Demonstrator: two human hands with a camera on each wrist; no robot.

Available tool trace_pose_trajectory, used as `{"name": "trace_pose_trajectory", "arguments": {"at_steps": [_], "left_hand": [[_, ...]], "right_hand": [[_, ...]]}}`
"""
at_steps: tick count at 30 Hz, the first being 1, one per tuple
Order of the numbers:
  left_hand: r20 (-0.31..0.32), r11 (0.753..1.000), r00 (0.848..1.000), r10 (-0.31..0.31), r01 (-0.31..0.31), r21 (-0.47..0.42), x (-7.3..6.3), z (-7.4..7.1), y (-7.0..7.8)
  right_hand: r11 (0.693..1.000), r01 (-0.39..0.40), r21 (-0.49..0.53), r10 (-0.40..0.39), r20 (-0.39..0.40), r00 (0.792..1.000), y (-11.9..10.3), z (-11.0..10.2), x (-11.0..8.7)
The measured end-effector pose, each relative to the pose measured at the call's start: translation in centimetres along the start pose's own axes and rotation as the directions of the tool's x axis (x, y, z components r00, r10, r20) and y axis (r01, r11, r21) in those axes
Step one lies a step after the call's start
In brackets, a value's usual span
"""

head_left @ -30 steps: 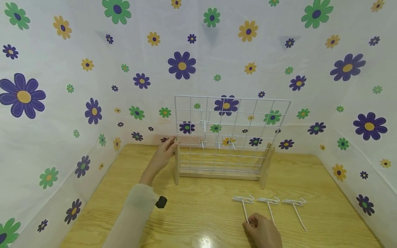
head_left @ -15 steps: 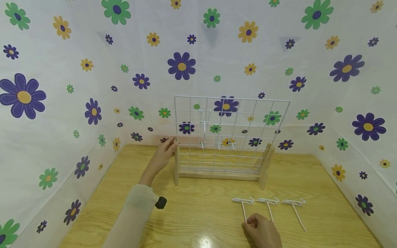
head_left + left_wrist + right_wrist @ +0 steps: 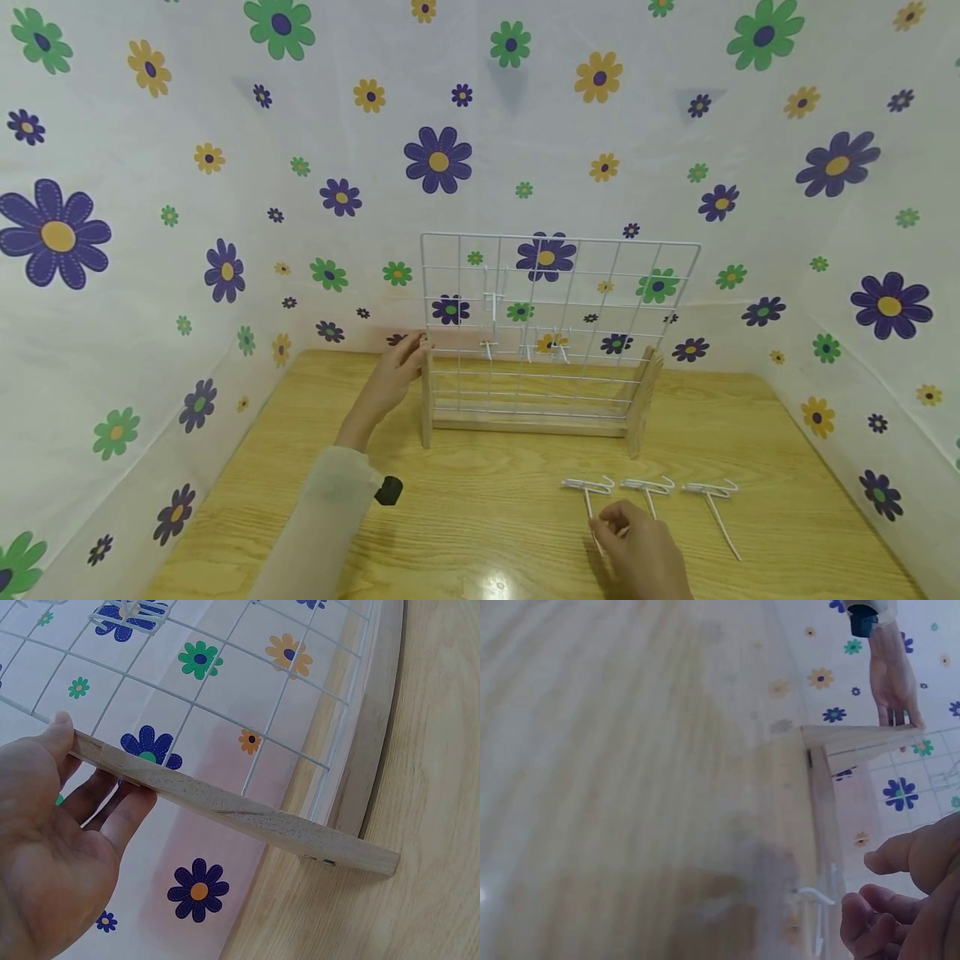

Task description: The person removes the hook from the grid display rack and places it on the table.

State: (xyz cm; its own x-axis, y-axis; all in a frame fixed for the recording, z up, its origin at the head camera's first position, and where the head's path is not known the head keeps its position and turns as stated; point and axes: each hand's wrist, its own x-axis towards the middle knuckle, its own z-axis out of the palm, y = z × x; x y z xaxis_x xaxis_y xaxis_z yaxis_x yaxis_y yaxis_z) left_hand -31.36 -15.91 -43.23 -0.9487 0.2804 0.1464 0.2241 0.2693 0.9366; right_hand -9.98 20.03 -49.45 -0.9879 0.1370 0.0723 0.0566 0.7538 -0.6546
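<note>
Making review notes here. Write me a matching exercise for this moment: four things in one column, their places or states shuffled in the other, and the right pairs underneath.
Things
1. Left hand
2. Right hand
3. White wire grid panel
4. Rightmost loose hook

Places and states
A. Lying on the table, apart from both hands
B. Set in the wooden stand, with hung hooks on it
C. Gripping the left wooden upright
D. Close to the stem of the leftmost loose hook

Pairs
1-C
2-D
3-B
4-A
</note>
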Motion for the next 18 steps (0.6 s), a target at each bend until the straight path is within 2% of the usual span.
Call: {"name": "trace_pose_trajectory", "arguments": {"at_steps": [6, 12, 18], "left_hand": [[0.0, 1.0, 1.0, 0.008, -0.008, -0.003, 0.0, 0.0, -0.1], [0.0, 1.0, 1.0, 0.019, -0.019, -0.001, 0.0, 0.0, 0.0], [-0.008, 1.0, 1.0, 0.004, -0.004, 0.022, 0.0, 0.0, 0.0]], "right_hand": [[0.999, 0.045, 0.022, -0.045, -0.015, 0.999, -1.3, -1.5, 1.4], [0.992, 0.106, 0.067, -0.1, -0.083, 0.992, -3.6, -3.0, 3.0], [0.979, 0.167, 0.115, -0.148, -0.157, 0.976, -6.0, -4.0, 4.5]]}}
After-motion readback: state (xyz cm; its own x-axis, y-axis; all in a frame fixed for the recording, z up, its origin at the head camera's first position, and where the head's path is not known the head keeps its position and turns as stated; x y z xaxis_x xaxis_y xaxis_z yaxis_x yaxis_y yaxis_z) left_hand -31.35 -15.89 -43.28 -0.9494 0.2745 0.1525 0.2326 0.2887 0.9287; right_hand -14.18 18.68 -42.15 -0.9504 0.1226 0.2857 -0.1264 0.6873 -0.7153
